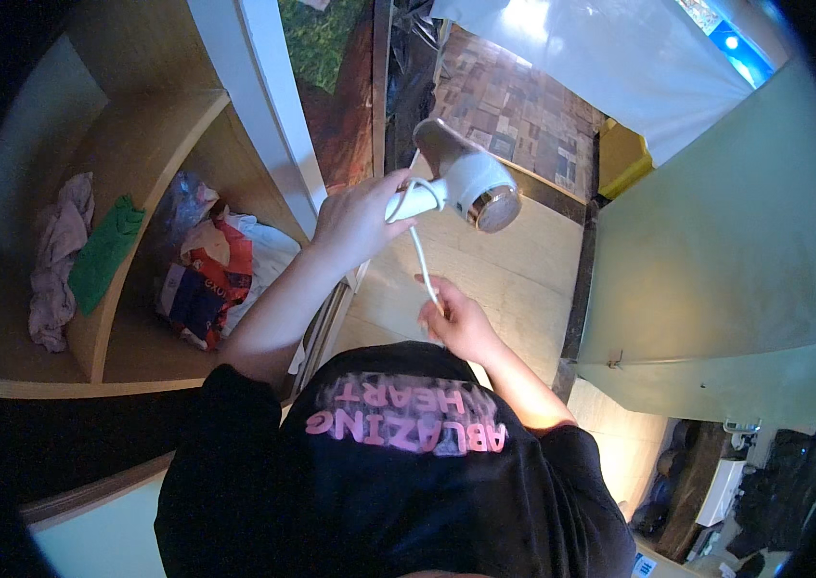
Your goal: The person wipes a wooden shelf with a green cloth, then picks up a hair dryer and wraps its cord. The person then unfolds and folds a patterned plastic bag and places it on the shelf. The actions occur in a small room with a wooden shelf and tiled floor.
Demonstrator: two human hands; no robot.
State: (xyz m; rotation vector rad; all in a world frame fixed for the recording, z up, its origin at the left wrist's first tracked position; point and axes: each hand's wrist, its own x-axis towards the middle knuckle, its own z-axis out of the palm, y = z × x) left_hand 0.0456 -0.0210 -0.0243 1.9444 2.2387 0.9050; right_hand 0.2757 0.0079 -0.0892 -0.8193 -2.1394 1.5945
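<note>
A white hair dryer (480, 180) with a wide nozzle is held up before me. My left hand (361, 220) grips it by the handle. The white power cord (418, 253) loops around the handle and runs down from it to my right hand (460, 318). That hand pinches the cord between thumb and fingers, lower and closer to my body. Where the cord goes past the right hand is hidden.
An open wooden cabinet (162, 166) stands at my left, holding crumpled cloth (65, 267), a green cloth (106, 253) and plastic bags (216, 278). A pale green panel (725, 238) rises at the right. Light wooden flooring (516, 274) lies below.
</note>
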